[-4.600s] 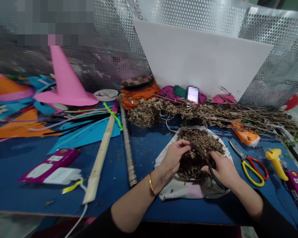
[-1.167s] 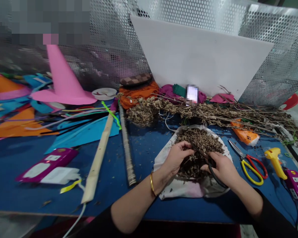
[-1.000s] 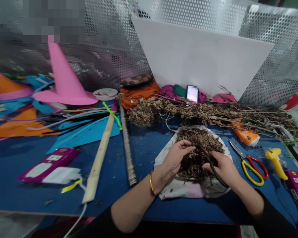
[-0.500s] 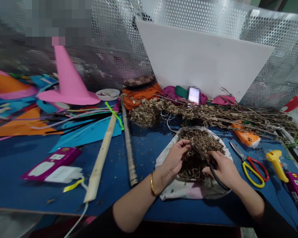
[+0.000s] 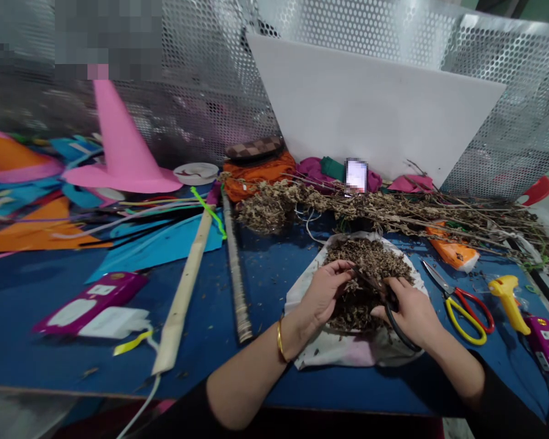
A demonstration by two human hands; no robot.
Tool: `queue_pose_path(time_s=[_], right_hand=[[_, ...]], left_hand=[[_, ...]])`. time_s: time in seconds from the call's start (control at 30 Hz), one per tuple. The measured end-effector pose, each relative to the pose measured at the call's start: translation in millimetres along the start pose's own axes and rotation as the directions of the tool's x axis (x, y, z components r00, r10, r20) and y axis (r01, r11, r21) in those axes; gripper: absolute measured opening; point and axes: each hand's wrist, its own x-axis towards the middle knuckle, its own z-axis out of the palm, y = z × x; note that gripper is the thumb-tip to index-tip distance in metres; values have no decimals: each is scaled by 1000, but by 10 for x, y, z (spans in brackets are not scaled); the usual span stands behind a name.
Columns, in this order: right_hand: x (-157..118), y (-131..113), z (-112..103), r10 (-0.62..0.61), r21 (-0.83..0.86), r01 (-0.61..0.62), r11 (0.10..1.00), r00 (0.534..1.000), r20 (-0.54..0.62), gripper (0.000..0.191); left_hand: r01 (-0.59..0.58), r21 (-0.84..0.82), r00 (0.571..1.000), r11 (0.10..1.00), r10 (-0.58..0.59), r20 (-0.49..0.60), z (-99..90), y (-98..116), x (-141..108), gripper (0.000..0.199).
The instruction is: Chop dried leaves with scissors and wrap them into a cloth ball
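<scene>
Little has shifted: right hand (image 5: pixel 409 312), fingers clamped on black-handled scissors (image 5: pixel 394 326); left hand (image 5: pixel 322 294), fingers nearly together, any held piece indistinct; work stays over dried plant fragments (image 5: pixel 379 256).

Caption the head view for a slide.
Right hand holds black-handled scissors, left hand close by, over dried plant bits on white cloth.

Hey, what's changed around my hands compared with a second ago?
Very little: the thumb of your left hand has drawn back toward the index finger. Nothing was visibly picked up or let go. Your right hand still holds the black-handled scissors over the dried plant bits; the red-and-yellow-handled scissors and yellow glue gun lie where they were.
</scene>
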Motion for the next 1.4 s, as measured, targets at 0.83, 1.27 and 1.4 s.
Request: queue_pose_path(time_s=[0.83,1.27,1.4], right_hand=[[-22,-33,35,2,-5,-2,1000,1000,16,34],[22,48,46,59,97,-57,994,998,-12,25],[12,30,31,75,81,-74,994,997,-5,25]], left_hand=[[54,35,998,998,-55,36,26,-3,-44,24],[143,-17,986,990,-141,84,35,92,-75,32],[131,-12,991,991,-131,30,33,71,-70,33]])
